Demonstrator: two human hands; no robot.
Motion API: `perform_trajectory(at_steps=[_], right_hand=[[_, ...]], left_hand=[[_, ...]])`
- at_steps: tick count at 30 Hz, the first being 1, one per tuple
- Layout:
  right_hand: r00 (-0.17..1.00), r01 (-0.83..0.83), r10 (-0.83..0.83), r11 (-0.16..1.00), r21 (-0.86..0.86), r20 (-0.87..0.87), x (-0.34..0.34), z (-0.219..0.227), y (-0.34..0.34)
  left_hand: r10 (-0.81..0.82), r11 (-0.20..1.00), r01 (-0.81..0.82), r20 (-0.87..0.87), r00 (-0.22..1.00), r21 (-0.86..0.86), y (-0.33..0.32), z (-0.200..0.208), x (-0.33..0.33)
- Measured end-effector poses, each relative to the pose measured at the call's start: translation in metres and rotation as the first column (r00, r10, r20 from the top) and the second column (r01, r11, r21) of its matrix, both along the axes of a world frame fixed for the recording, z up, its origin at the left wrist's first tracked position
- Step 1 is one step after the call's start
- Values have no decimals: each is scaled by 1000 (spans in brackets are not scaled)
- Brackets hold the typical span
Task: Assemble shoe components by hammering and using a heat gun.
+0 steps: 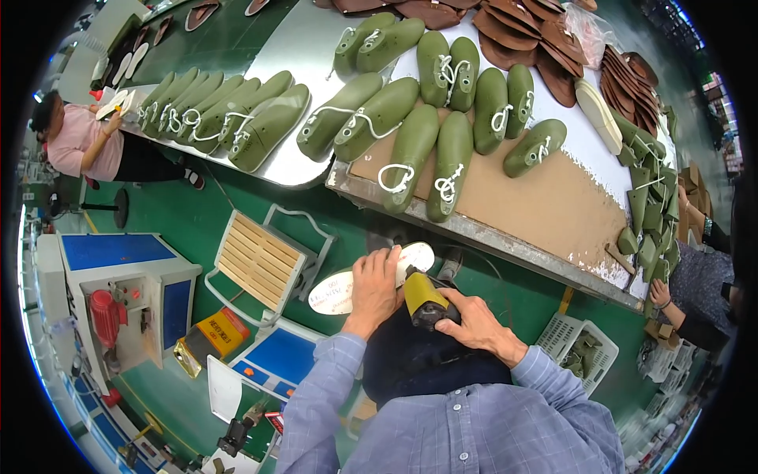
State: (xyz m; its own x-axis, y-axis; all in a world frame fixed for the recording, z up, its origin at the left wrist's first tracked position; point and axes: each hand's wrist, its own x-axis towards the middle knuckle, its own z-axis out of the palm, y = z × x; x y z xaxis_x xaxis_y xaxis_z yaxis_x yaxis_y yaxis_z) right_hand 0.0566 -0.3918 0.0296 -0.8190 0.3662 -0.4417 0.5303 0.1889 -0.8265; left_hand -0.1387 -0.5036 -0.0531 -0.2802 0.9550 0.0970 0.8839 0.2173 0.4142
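Observation:
A pale, sole-shaped insole board (330, 295) with handwriting on it lies across my lap area, below the table's front edge. My left hand (375, 286) is closed over its middle, with fingers pointing to the far end. In my right hand (476, 322) is a hand tool with a yellow body and black ends (424, 302). The tool's dark nose reaches the board just right of my left hand; whether they touch, I cannot tell. Whatever lies beneath the board is hidden.
Beyond me, green shoe lasts (454, 154) with white cords stand on the worktable (545, 189). Brown leather pieces (505, 35) are piled behind them. A slatted chair (259, 261) and a yellow-and-red tin (217, 336) are left; a white crate (588, 347) is right. Two co-workers (91, 146) (699, 292) flank the table.

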Motion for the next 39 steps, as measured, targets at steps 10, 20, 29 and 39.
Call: perform_trajectory(at_steps=[10, 20, 29, 39], right_hand=[[992, -123, 120, 990, -64, -46, -34, -9, -34], [970, -226, 224, 974, -13, -88, -67, -18, -70], [981, -188, 185, 981, -45, -60, -67, -15, -70], [918, 224, -349, 849, 479, 189, 57, -4, 43]], left_hand=[[207, 978, -209, 88, 974, 9, -109, 1, -46], [167, 931, -322, 584, 794, 170, -126, -17, -45], [206, 941, -326, 607, 767, 93, -127, -11, -48], [95, 995, -92, 109, 989, -39, -74, 10, -33]])
